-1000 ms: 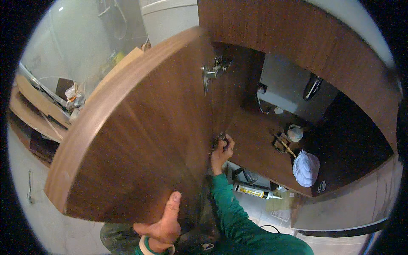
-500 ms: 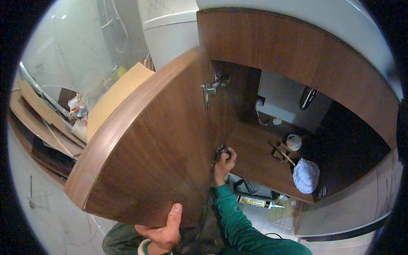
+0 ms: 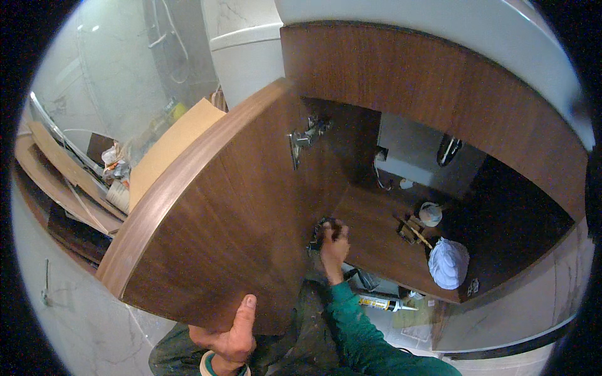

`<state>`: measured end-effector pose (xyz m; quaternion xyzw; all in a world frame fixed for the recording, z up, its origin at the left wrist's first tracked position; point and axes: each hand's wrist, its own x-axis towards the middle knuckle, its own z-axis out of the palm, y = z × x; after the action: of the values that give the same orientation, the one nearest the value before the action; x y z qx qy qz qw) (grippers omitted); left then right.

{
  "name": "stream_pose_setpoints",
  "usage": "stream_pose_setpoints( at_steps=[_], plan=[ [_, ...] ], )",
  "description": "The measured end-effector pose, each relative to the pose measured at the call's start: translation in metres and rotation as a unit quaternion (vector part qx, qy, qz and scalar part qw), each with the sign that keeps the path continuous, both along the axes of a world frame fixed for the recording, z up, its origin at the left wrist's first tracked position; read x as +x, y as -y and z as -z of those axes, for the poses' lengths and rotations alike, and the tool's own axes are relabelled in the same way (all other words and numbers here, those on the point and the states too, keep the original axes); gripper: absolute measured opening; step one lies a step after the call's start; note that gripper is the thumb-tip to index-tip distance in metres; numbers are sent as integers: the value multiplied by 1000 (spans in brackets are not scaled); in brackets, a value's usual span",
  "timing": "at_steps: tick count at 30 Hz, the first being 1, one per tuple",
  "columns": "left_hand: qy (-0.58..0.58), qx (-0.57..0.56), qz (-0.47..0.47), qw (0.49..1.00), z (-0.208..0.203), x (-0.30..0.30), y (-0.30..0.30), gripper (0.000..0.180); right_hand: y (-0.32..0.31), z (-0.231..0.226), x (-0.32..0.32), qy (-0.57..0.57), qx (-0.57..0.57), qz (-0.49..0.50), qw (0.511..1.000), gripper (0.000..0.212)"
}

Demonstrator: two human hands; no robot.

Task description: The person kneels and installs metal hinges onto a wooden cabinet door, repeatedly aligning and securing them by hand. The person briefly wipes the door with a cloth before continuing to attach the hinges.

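A dark walnut cabinet door (image 3: 213, 225) stands swung open in front of me. My left hand (image 3: 232, 335) grips its lower edge, thumb up on the inner face. My right hand (image 3: 333, 241), in a green sleeve, reaches to the lower metal hinge (image 3: 320, 230) where the door meets the cabinet, fingers closed around it. The upper metal hinge (image 3: 302, 139) shows above, still joined to the cabinet side. The cabinet's inside (image 3: 376, 232) is open to the right.
Inside the cabinet lie a white cloth bundle (image 3: 449, 262), a small roll (image 3: 430, 213) and wooden bits (image 3: 411, 229). A sealant tube (image 3: 384, 304) lies on the floor below. Board offcuts (image 3: 169, 147) and rubbish lean at the left. A white toilet tank (image 3: 248, 53) stands behind.
The view has shifted, so the door's lower edge and my left hand sit lower and further right in the picture. My right hand stays at the lower hinge.
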<state>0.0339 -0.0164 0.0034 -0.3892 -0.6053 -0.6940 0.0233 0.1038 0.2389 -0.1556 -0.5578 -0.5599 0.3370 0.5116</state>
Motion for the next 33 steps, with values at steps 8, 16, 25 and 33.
stream_pose_setpoints(
  at_steps=[8,16,25,33],
  plan=[
    [64,9,28,998,-11,2,1,71,-126,-202,-7,-117,431,131,885,34],
    [-44,8,57,997,3,-8,3,78,-147,-243,-31,-44,392,49,918,37],
    [-103,5,20,994,3,-5,-2,75,-166,-240,-37,-24,395,54,917,41],
    [-34,7,72,997,-23,2,-2,36,-102,-237,1,-38,248,-43,967,45]
  ],
)
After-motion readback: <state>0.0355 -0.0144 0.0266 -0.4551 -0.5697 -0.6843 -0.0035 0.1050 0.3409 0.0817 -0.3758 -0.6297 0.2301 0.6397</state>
